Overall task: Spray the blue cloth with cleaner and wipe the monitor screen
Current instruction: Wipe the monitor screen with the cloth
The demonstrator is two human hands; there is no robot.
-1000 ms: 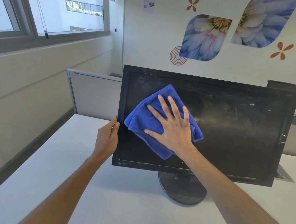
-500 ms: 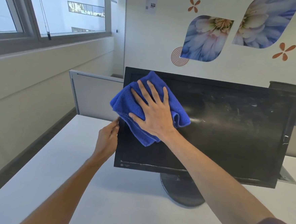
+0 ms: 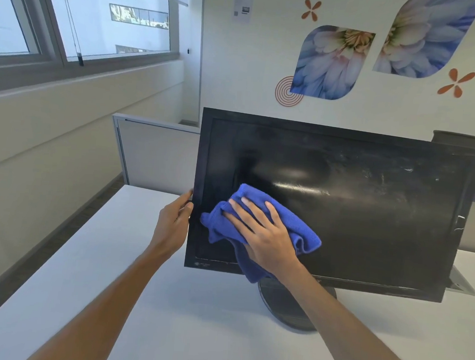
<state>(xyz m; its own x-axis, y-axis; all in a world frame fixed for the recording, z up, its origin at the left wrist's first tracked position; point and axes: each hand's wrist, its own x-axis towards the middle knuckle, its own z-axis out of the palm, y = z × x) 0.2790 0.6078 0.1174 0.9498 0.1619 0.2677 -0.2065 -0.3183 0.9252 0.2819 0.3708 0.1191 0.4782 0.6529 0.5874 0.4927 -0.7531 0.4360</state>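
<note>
A black monitor (image 3: pixel 369 206) stands on a round base on the white desk, its dark screen smeared with dust and streaks toward the right. My right hand (image 3: pixel 266 235) lies flat on the crumpled blue cloth (image 3: pixel 303 229), pressing it against the lower left part of the screen. A fold of the cloth hangs below the bottom bezel. My left hand (image 3: pixel 173 223) grips the monitor's left edge about halfway up, thumb on the front bezel. No spray bottle is in view.
The white desk (image 3: pixel 112 269) stretches toward me and to the left. A grey partition panel (image 3: pixel 153 154) stands behind the monitor's left side. A dark cylinder (image 3: pixel 461 139) rises behind its top right corner, and a desk hatch (image 3: pixel 462 282) sits at right.
My right hand slid the cloth up to the screen's top left corner, then down to the lower left area. The left hand kept its hold on the monitor's edge.
</note>
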